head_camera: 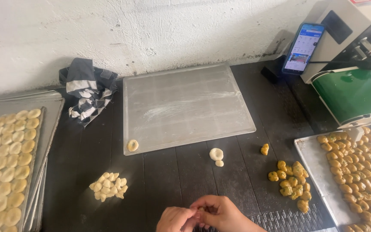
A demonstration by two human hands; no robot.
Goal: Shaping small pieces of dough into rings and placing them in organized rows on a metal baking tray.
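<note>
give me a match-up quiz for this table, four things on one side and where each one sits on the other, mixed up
Things:
1. phone
2. striped cloth
3. lone dough round
4. pile of pale dough bits

Places:
A. near corner of the middle tray
B. on the dark table, left of the hands
C. propped against the machine
D. by the wall, left of the middle tray

Pairs: 1-C, 2-D, 3-A, 4-B

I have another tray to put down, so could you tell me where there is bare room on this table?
The middle tray is bare except one dough round at its near left corner. Dark table shows between the white dough pile and the yellow pieces. The left tray and right tray are crowded.
</note>
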